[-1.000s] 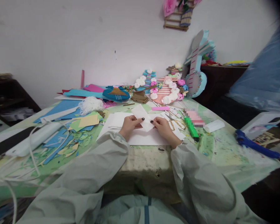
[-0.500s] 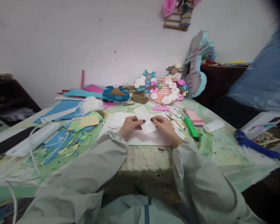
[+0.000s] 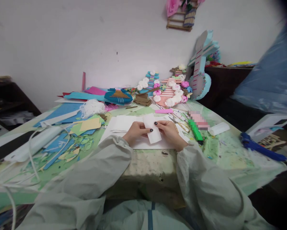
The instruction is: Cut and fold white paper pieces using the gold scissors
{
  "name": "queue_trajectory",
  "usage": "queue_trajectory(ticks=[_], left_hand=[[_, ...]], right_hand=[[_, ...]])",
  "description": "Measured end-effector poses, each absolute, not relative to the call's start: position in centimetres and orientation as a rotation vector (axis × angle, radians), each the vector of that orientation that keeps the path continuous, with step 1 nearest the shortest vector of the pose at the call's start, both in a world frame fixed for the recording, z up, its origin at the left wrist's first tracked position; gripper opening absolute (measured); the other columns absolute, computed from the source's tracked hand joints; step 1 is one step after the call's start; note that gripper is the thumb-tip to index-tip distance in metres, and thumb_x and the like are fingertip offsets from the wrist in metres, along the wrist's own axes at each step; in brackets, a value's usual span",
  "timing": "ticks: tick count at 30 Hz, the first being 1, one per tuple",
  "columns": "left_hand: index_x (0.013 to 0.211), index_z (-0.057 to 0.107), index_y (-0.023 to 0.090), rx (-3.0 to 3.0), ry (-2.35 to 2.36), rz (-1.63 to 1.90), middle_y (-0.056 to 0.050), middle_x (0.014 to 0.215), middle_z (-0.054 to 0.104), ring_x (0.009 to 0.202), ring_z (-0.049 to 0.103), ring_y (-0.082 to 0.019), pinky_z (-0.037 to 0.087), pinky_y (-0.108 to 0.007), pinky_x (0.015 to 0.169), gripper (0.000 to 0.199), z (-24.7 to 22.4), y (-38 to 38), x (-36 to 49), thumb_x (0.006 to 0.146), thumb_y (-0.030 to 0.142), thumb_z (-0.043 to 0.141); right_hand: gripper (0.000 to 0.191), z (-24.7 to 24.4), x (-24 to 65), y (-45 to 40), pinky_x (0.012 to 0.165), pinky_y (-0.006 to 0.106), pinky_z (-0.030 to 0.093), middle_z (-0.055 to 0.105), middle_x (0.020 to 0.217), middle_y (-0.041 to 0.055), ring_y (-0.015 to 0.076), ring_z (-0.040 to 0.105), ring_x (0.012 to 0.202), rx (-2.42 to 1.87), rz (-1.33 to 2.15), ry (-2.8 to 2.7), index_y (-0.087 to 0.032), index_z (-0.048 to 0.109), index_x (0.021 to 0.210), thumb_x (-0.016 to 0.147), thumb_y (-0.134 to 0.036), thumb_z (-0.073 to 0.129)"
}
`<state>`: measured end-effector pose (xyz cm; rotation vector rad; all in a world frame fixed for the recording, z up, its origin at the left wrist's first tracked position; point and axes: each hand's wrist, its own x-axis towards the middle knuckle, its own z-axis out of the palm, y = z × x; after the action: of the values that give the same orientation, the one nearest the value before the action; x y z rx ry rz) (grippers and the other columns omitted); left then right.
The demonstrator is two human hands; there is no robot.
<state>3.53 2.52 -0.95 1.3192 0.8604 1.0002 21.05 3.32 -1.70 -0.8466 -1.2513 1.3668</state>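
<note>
A narrow white strip of paper (image 3: 154, 135) is held upright between my two hands, over a stack of white sheets (image 3: 120, 123). My left hand (image 3: 139, 131) pinches its left edge, thumb in front and the other fingers behind. From the right, my right hand (image 3: 168, 130) grips the strip's upper right edge with thumb and curled fingers. Gold-handled scissors (image 3: 184, 127) lie just right of my right hand. Whether the strip is folded or in layers, I cannot tell.
Paper scraps (image 3: 84, 142), white string (image 3: 93, 108) and a white lamp-like bar with a cord (image 3: 34, 145) lie left. A green tool (image 3: 196, 131), white roll (image 3: 219, 128) and blue glue gun (image 3: 263, 148) are right. Guitar-shaped crafts (image 3: 168, 92) stand at the back.
The paper strip has shifted down and right and now stands more upright. My left hand has moved slightly right along with it, while the right hand has hardly moved.
</note>
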Motion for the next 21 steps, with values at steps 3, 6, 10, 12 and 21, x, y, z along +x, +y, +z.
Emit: queue_trajectory(ticks=[3, 6, 10, 12, 21], left_hand=[[0.085, 0.071, 0.009, 1.365, 0.853, 0.980, -0.011, 0.082, 0.072, 0.069, 0.067, -0.021, 0.054, -0.033, 0.064, 0.039, -0.8, 2.2, 3.7, 0.055, 0.032, 0.081], [0.082, 0.072, 0.009, 1.379, 0.866, 0.959, -0.011, 0.078, 0.072, 0.067, 0.067, -0.021, 0.054, -0.032, 0.064, 0.035, -0.8, 1.9, 3.9, 0.056, 0.030, 0.081], [0.078, 0.072, 0.008, 1.375, 0.865, 0.936, -0.011, 0.076, 0.072, 0.066, 0.067, -0.021, 0.054, -0.033, 0.064, 0.032, -0.8, 1.7, 4.0, 0.056, 0.029, 0.081], [0.077, 0.072, 0.009, 1.390, 0.865, 0.924, -0.010, 0.075, 0.072, 0.065, 0.066, -0.020, 0.053, -0.032, 0.063, 0.030, -0.7, 1.6, 4.1, 0.056, 0.028, 0.081], [0.077, 0.071, 0.008, 1.388, 0.843, 0.822, -0.009, 0.073, 0.072, 0.066, 0.066, -0.019, 0.052, -0.029, 0.064, 0.031, -0.9, 1.7, 4.1, 0.054, 0.026, 0.081]], right_hand=[[0.032, -1.6, 21.0, 3.1, 0.059, 0.027, 0.048, 0.070, 0.076, 0.0059, 0.0157, 0.060, 0.064, -0.843, 1.394, -1.317, -0.015, 0.073, 0.077, 0.055, -0.038, 0.080], [0.027, -1.4, 21.1, 3.2, 0.061, 0.028, 0.048, 0.070, 0.074, 0.0054, 0.0145, 0.059, 0.063, -0.866, 1.342, -1.249, -0.015, 0.073, 0.072, 0.056, -0.036, 0.080], [0.030, -1.0, 21.1, 3.1, 0.064, 0.029, 0.050, 0.069, 0.075, 0.0056, 0.0150, 0.060, 0.066, -0.842, 1.336, -1.101, -0.016, 0.072, 0.076, 0.054, -0.036, 0.081], [0.030, -1.0, 21.1, 3.0, 0.059, 0.027, 0.049, 0.069, 0.073, 0.0054, 0.0143, 0.059, 0.062, -0.858, 1.352, -1.148, -0.016, 0.072, 0.075, 0.054, -0.036, 0.081], [0.029, -0.4, 21.1, 3.0, 0.058, 0.026, 0.049, 0.066, 0.065, 0.0027, 0.0124, 0.058, 0.058, -0.829, 1.287, -1.023, -0.015, 0.070, 0.070, 0.051, -0.033, 0.083]])
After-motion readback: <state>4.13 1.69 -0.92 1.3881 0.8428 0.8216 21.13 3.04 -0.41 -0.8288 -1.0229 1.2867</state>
